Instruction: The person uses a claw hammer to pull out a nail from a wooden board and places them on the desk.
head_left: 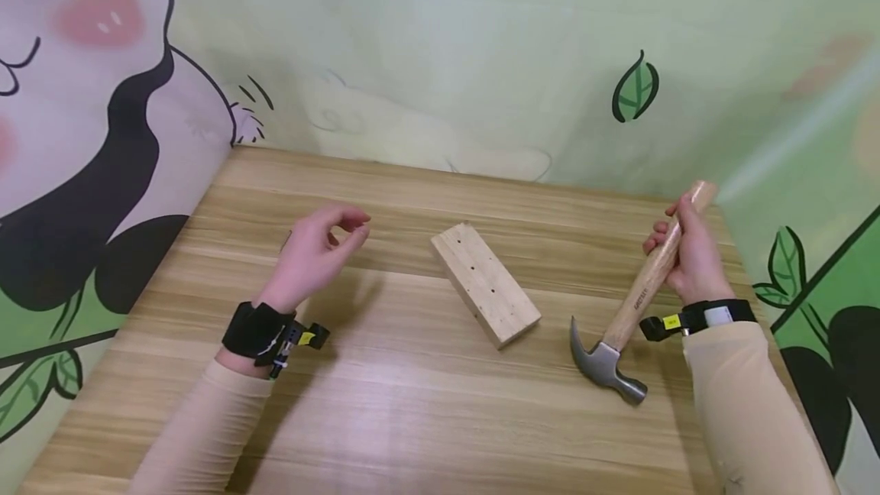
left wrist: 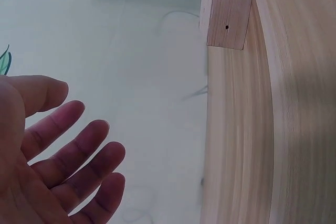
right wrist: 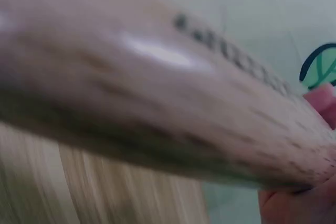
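A pale wooden block (head_left: 484, 283) with a few small holes lies at an angle in the middle of the wooden table (head_left: 412, 403). My left hand (head_left: 323, 247) hovers left of the block, fingers loosely curled and holding nothing. The left wrist view shows that left hand (left wrist: 58, 156) with relaxed, spread fingers and the block's end (left wrist: 228, 9) beyond it. My right hand (head_left: 690, 254) grips the wooden handle of a claw hammer (head_left: 635, 300). Its steel head (head_left: 605, 369) hangs low, just above the table, right of the block. In the right wrist view the blurred handle (right wrist: 157, 87) fills the frame.
The table sits in a corner. A cartoon panda wall (head_left: 82, 136) borders it on the left, and a pale green wall with a leaf drawing (head_left: 635, 88) runs along the back and right. Bare tabletop lies in front of the block.
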Available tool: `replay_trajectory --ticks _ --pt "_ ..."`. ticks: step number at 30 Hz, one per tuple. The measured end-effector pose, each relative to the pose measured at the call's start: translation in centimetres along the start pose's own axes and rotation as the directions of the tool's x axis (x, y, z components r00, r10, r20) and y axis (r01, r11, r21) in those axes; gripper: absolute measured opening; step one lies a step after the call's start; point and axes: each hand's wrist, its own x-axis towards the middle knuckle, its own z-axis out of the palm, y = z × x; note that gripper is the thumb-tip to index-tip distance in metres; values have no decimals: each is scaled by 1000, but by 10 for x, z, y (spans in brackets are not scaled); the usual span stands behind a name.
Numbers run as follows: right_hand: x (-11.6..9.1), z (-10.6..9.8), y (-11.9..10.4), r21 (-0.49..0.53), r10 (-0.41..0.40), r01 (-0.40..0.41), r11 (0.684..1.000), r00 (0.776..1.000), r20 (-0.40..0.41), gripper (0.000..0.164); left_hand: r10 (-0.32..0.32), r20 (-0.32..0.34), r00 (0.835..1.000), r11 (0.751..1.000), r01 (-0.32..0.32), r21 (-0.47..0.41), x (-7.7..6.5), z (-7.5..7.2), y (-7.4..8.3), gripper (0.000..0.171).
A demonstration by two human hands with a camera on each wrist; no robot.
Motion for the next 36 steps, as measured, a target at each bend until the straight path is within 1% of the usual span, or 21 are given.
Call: replay_trajectory --ticks 3,6,7,9,11,12,14,16,18,19,21,22,23,25,26,27,28,31,33,34,36 --pt "6 -6 -2 10 81 -81 997 997 -1 31 11 3 1000 1000 -11 3 -1 2 2 25" --pt "11 -11 -3 -39 155 -156 987 987 -38 31 17 6 1000 1000 -17 10 -1 3 3 23" --pt "12 -13 -3 -65 176 -179 982 983 -57 35 19 7 1000 1000 -19 10 -2 4 4 22" --pt "15 -17 -4 -136 201 -214 967 974 -104 50 18 9 1000 1000 -18 8 -2 5 4 22" --pt "17 -22 -3 -226 202 -232 946 968 -147 64 18 9 1000 1000 -18 4 -2 6 4 21" --pt "18 -24 -3 -273 194 -235 933 966 -169 69 19 10 1000 1000 -19 0 -2 6 4 21" --pt "19 -29 -1 -359 166 -236 903 962 -216 64 14 15 1000 1000 -14 -14 -2 7 5 21" --pt "20 -34 2 -447 128 -234 863 959 -254 52 8 24 1000 1000 -8 -28 -2 8 4 20" --pt "21 -38 5 -559 84 -241 794 953 -292 41 3 34 999 999 -1 -43 -3 9 4 20" --pt "22 -40 6 -616 58 -245 749 950 -306 40 0 38 999 999 2 -48 -3 9 4 20" --pt "25 -45 10 -717 17 -257 648 946 -324 48 -3 42 999 999 4 -45 -4 10 5 21" --pt "26 -47 12 -751 0 -261 606 945 -328 53 -2 40 999 999 4 -42 -5 10 5 20" --pt "27 -48 13 -777 -13 -263 571 944 -329 58 -1 39 999 999 2 -37 -5 11 5 20" --pt "28 -50 16 -802 -30 -262 537 944 -328 67 0 38 999 1000 1 -30 -6 11 6 19" --pt "28 -51 17 -810 -37 -258 526 945 -325 69 0 37 999 1000 1 -26 -6 11 6 18" --pt "27 -51 17 -823 -48 -256 508 945 -324 70 0 37 999 1000 0 -24 -6 12 6 18" --pt "26 -51 17 -841 -62 -254 477 945 -321 71 0 37 999 1000 1 -25 -6 12 6 18" --pt "26 -54 18 -903 -103 -251 349 948 -303 82 -2 39 999 1000 3 -23 -6 12 7 18" --pt "27 -56 19 -930 -126 -245 274 950 -287 86 -5 41 999 1000 6 -24 -5 12 7 18" --pt "27 -57 20 -940 -134 -240 242 951 -278 88 -6 42 999 1000 7 -25 -5 13 7 18" --pt "28 -59 21 -949 -147 -234 213 952 -268 89 -7 45 999 1000 8 -27 -4 14 7 18"
